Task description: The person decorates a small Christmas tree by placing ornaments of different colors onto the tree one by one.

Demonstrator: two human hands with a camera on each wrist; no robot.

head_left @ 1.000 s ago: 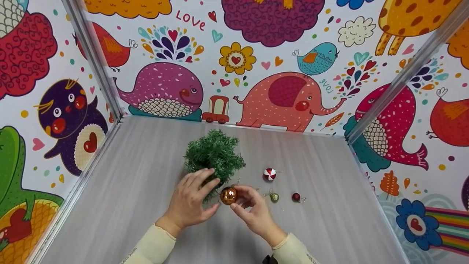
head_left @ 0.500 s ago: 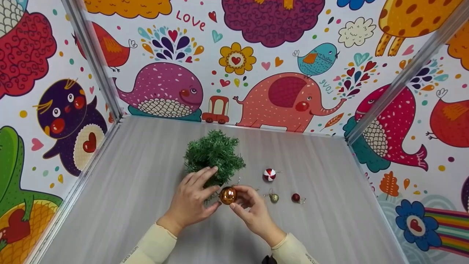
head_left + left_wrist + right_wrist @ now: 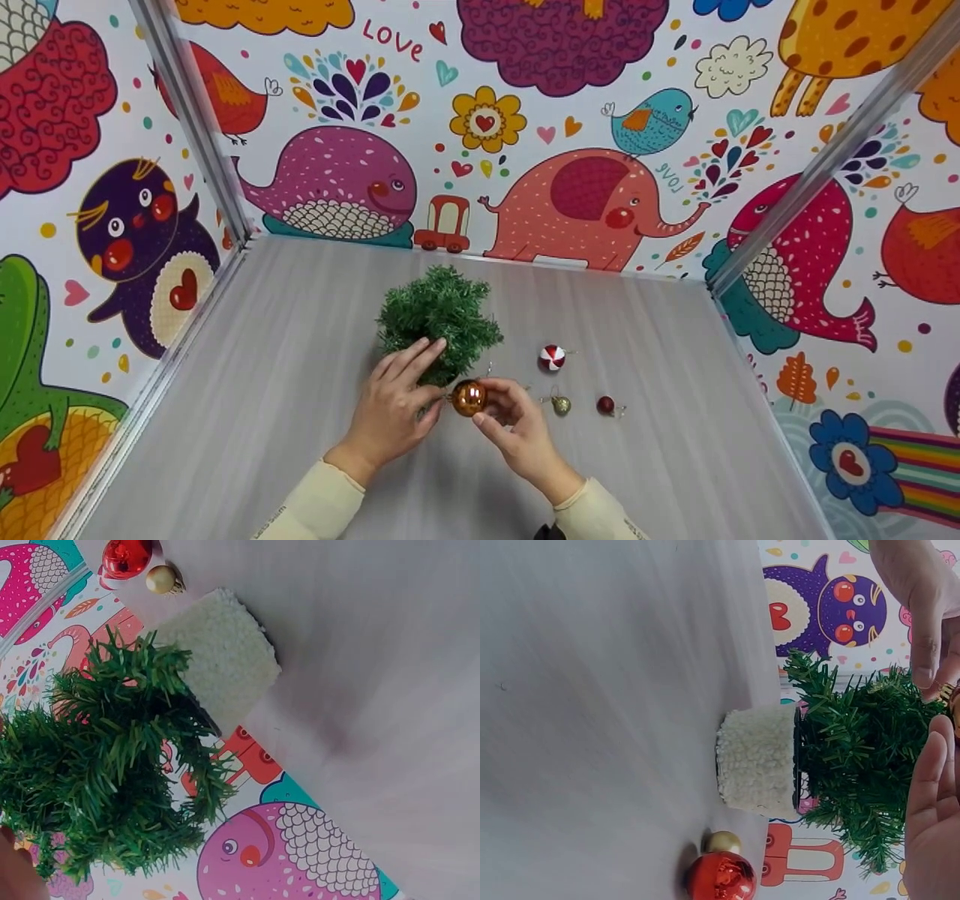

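Cartoon-printed walls (image 3: 525, 116) stand on the far, L & R sides of a grey wood-grain table (image 3: 690, 442). Near the middle, a shiny amber ball (image 3: 468, 398) is held above the table, just off the near R side of a small tree. Person's R hand (image 3: 519, 421) has it btwn thumb & curled fingers, from the right. L hand (image 3: 395, 401) is on the ball's other side: thumb & index tips close together by its cap, can't tell if they pinch anything; the longer fingers stretch out to the near side of the tree (image 3: 439, 304). Tree is green & bushy, upright in a squat white, rough-textured pot (image 3: 757, 757), best seen from the R wrist

On the table, R of the tree: a red-&-white striped ball (image 3: 553, 357) farthest, a small gold ball (image 3: 561, 406) nearer, a small dark red ball (image 3: 605, 404) farther R, approx level w/ the gold. Cream sleeves (image 3: 319, 499) come in from the near side; a dark object (image 3: 550, 532) by the R one is cut off, too little shown to ID. Far wall art incl purple whale (image 3: 345, 184) at L, coral elephant (image 3: 585, 206) at R
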